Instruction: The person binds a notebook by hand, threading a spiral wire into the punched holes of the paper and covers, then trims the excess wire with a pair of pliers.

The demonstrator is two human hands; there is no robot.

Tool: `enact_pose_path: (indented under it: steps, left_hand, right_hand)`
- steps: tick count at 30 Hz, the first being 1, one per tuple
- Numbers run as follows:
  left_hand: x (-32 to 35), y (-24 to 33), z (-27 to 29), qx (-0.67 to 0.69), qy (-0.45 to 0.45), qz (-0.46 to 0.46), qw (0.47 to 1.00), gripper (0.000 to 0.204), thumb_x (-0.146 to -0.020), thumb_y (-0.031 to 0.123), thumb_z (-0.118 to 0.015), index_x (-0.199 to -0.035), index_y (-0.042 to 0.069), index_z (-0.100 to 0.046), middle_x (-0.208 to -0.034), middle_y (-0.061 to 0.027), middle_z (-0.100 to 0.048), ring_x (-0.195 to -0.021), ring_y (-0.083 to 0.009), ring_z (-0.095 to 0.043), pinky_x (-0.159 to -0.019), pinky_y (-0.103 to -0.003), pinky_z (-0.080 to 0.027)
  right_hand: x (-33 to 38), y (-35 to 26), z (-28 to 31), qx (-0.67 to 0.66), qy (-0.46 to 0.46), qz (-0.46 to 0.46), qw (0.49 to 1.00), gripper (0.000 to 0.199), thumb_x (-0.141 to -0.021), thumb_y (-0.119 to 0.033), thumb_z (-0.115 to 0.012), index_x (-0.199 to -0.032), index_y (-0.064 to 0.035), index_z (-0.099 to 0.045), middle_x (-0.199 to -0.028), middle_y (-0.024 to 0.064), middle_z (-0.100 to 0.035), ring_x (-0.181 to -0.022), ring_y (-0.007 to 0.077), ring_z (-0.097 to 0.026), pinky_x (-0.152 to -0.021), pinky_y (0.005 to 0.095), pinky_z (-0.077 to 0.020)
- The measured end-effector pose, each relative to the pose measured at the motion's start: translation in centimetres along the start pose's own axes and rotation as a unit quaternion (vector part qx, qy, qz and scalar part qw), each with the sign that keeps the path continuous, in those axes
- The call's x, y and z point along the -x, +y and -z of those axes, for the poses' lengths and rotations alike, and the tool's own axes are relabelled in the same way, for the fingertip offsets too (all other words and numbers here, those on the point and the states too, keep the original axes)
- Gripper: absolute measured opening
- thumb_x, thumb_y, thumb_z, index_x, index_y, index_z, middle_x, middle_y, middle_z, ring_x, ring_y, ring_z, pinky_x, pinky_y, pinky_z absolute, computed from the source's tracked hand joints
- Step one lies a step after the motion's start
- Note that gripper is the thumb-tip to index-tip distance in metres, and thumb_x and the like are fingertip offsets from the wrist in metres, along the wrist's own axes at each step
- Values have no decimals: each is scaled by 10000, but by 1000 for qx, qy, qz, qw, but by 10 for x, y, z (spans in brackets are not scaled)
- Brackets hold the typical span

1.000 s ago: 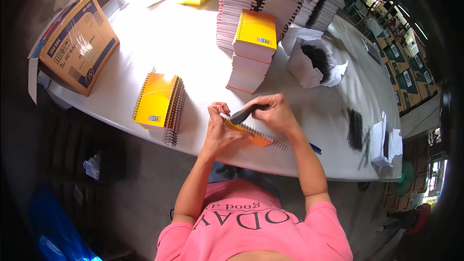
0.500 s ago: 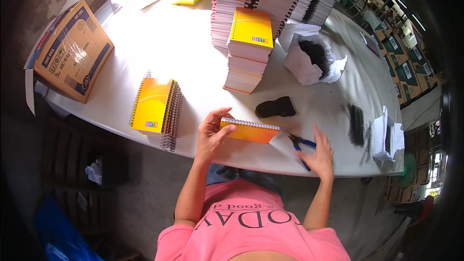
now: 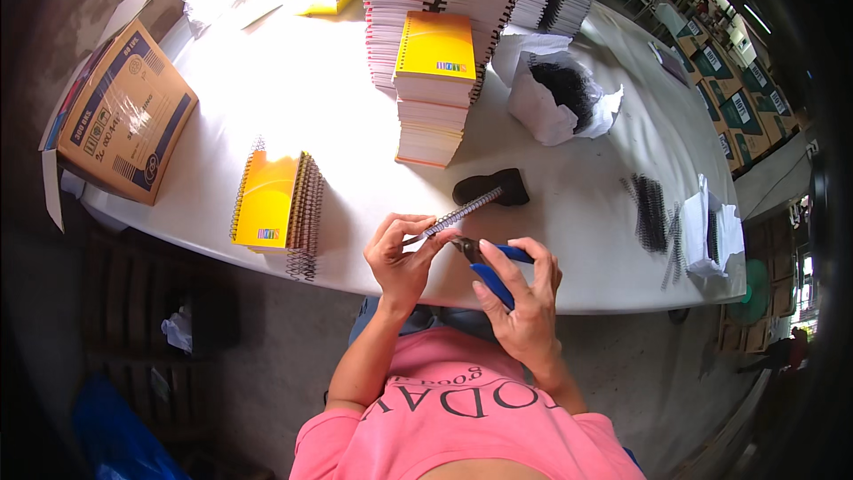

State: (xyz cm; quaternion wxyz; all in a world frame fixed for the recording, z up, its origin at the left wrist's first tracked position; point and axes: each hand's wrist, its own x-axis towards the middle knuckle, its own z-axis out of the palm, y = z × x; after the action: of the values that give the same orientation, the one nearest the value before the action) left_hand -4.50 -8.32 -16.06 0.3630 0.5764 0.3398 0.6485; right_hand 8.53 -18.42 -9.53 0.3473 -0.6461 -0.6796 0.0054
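A small spiral notebook (image 3: 466,212) is tilted up in my left hand (image 3: 400,260), its wire coil facing up and its cover mostly turned from sight. My thumb and fingers pinch it at the near end. Blue-handled pliers (image 3: 491,285) rest in my right hand (image 3: 526,307), the handles spread. Their metal jaws point at the near end of the coil, close to my left fingertips; whether they touch the wire I cannot tell. Just beyond the notebook lies a black, rounded flat object (image 3: 508,188). A stack of yellow spiral notebooks (image 3: 267,196) sits to the left.
Yellow notepads and paper blocks (image 3: 434,89) are piled at the middle back, before taller bound stacks (image 3: 404,13). White paper wrapping (image 3: 542,116) holds black coils. Loose coils (image 3: 650,213) lie at right beside a paper-wrapped bundle (image 3: 706,236). A cardboard box (image 3: 133,116) stands far left.
My right hand has picked the pliers up off the table and brought them to the notebook. My left hand has turned the notebook from lying across to tilted, coil upward.
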Motion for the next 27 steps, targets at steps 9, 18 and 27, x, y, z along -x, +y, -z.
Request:
enact_pose_path:
  steps: [9,18,27]
  left_hand:
    - [1,8,-3,-11,1,-67,998,295,-685,-219,-649,-911,-29,-664,-893,-128,-609,-836,-207,-659,-727,-301,-606]
    - [4,1,-5,11,55,-40,998,243,-685,-131,-743,-870,-15,-636,-867,-106,-623,-766,-144,-638,-650,-259,-558]
    - [-10,17,30,172,108,102,974,374,-834,49,-701,-1159,72,-518,-915,3,-553,-815,-48,-535,-684,-179,-443]
  right_hand:
    - [-5,-11,2,-51,-76,-15,996,378,-871,-266,-618,-1234,-167,-580,-1034,127,-511,-897,262,-533,-771,395,-428]
    - [6,-1,-17,-310,-158,-76,935,439,-963,-299,-488,-1314,-41,-441,-1059,151,-501,-901,249,-576,-813,335,-474]
    - [35,93,-13,305,-110,-293,900,535,-928,-425,-495,-1403,-209,-375,-1359,140,-355,-1301,329,-305,-1034,604,-199]
